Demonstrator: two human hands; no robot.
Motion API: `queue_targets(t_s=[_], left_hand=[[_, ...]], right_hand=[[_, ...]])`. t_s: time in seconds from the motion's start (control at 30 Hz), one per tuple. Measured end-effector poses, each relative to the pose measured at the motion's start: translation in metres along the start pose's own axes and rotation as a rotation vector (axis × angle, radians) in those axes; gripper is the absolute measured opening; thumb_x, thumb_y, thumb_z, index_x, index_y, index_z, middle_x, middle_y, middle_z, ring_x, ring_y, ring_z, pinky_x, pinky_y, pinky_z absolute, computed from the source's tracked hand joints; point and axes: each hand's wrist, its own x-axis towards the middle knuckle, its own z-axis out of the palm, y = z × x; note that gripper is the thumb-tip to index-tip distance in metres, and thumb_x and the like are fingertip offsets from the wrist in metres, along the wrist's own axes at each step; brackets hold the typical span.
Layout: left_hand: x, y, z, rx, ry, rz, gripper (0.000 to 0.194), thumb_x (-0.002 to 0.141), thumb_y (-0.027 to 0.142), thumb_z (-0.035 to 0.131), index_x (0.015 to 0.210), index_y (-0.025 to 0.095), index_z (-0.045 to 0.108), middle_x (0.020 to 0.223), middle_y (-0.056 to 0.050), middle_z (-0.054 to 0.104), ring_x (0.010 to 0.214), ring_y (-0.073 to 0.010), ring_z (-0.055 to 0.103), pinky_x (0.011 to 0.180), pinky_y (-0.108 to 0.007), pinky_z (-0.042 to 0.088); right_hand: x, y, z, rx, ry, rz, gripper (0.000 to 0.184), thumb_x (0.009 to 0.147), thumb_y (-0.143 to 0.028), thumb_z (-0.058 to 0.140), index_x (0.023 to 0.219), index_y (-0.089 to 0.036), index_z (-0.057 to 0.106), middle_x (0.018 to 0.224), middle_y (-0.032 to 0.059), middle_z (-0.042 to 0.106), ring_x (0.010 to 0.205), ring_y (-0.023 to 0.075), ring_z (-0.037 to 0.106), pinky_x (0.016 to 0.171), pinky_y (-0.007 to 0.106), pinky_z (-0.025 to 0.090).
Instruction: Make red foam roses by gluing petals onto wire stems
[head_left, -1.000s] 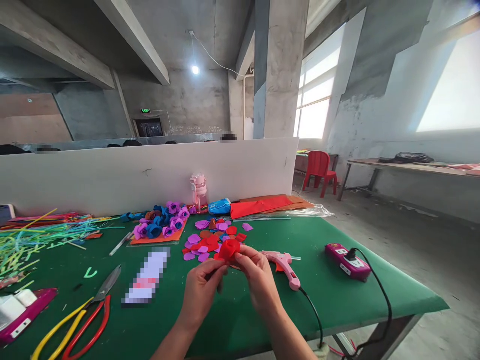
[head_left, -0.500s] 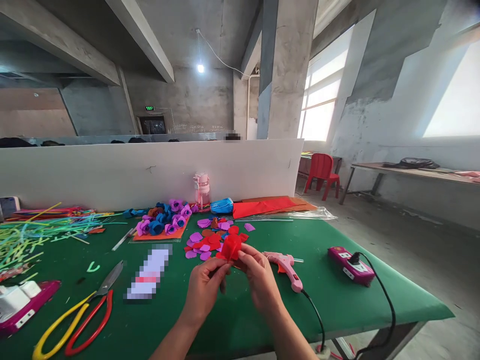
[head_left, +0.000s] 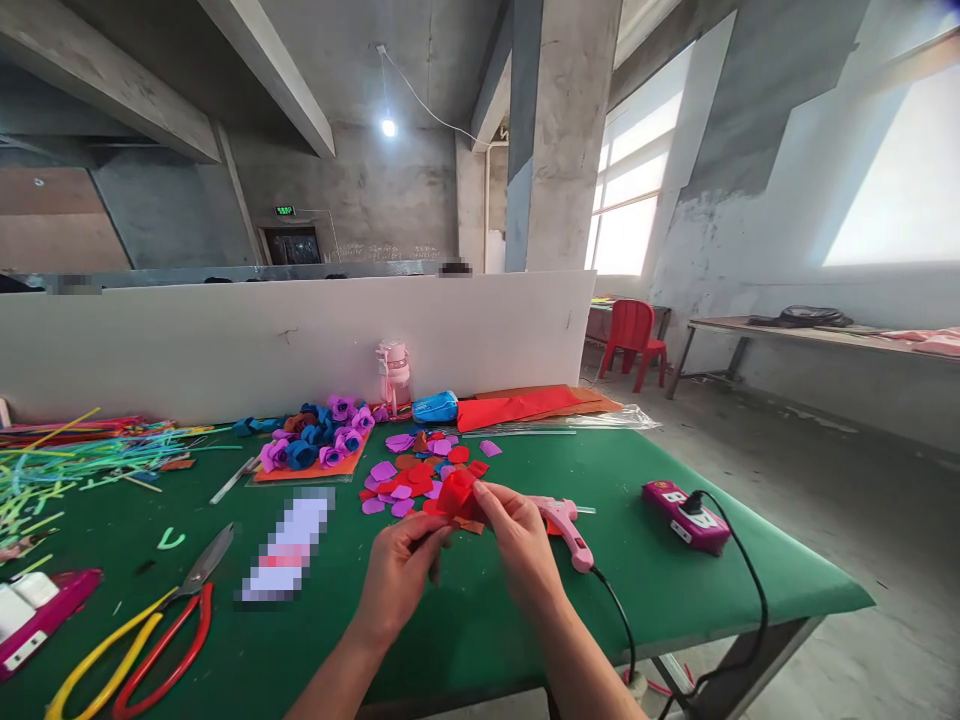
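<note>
Between my two hands is a red paper flower [head_left: 456, 492], raised over the table's middle. My left hand [head_left: 405, 565] pinches its lower left side with thumb and forefinger. At its right edge, my right hand [head_left: 514, 535] grips a petal, fingers closed. Loose red, purple and brown petals [head_left: 409, 480] lie scattered just behind the flower. A pink hot glue gun [head_left: 571, 535] rests to the right of my right hand, its front partly hidden by that hand. Finished purple and blue flowers [head_left: 311, 440] are heaped on an orange sheet at the back left.
Scissors [head_left: 187, 590] with red and yellow handles lie at the left, near a power strip [head_left: 45, 620]. Coloured strips [head_left: 90, 460] pile up at far left. A second power strip [head_left: 686, 515] with a cord sits at right. A pink bottle [head_left: 395, 380] stands by the white partition [head_left: 225, 340].
The red flower has turned and tilted between my fingers, and my right hand has shifted slightly along its edge. The camera view has swung a little; things on the table stay put.
</note>
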Motion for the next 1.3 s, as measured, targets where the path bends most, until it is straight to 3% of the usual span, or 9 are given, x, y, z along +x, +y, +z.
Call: queue_targets(t_s=[0.53, 0.83, 1.1, 1.3], left_hand=[[-0.001, 0.007, 0.002, 0.016, -0.035, -0.017, 0.025, 0.078, 0.034, 0.056, 0.064, 0.015, 0.065, 0.06, 0.0, 0.053, 0.042, -0.0072, 0.044, 0.044, -0.021, 0.035], [0.001, 0.004, 0.002, -0.047, 0.005, -0.058, 0.026, 0.076, 0.037, 0.058, 0.066, 0.014, 0.066, 0.062, 0.0, 0.055, 0.043, -0.0073, 0.043, 0.041, -0.02, 0.038], [0.002, 0.002, 0.002, -0.265, 0.088, -0.129, 0.031, 0.073, 0.043, 0.062, 0.077, 0.013, 0.07, 0.056, 0.001, 0.051, 0.048, -0.0089, 0.044, 0.041, -0.021, 0.041], [0.001, 0.004, 0.007, -0.38, 0.091, -0.204, 0.031, 0.068, 0.043, 0.067, 0.074, 0.013, 0.071, 0.059, 0.001, 0.053, 0.047, -0.0075, 0.043, 0.04, -0.02, 0.04]], right_hand=[[-0.001, -0.004, -0.002, -0.116, 0.039, -0.043, 0.03, 0.08, -0.042, 0.057, 0.08, -0.017, 0.073, 0.067, 0.0016, 0.064, 0.067, 0.0142, 0.053, 0.065, 0.024, 0.042], [-0.001, -0.002, 0.003, 0.012, 0.048, -0.031, 0.033, 0.082, -0.045, 0.053, 0.086, -0.018, 0.072, 0.077, 0.0028, 0.068, 0.075, 0.0165, 0.059, 0.075, 0.027, 0.044], [-0.002, 0.009, 0.012, 0.0, -0.115, 0.08, 0.023, 0.068, -0.037, 0.07, 0.074, -0.016, 0.069, 0.066, 0.0004, 0.064, 0.065, 0.0124, 0.056, 0.065, 0.023, 0.043], [-0.004, 0.018, 0.018, 0.058, -0.024, 0.153, 0.024, 0.064, -0.037, 0.072, 0.07, -0.014, 0.066, 0.056, -0.0011, 0.059, 0.05, 0.01, 0.051, 0.048, 0.022, 0.042]])
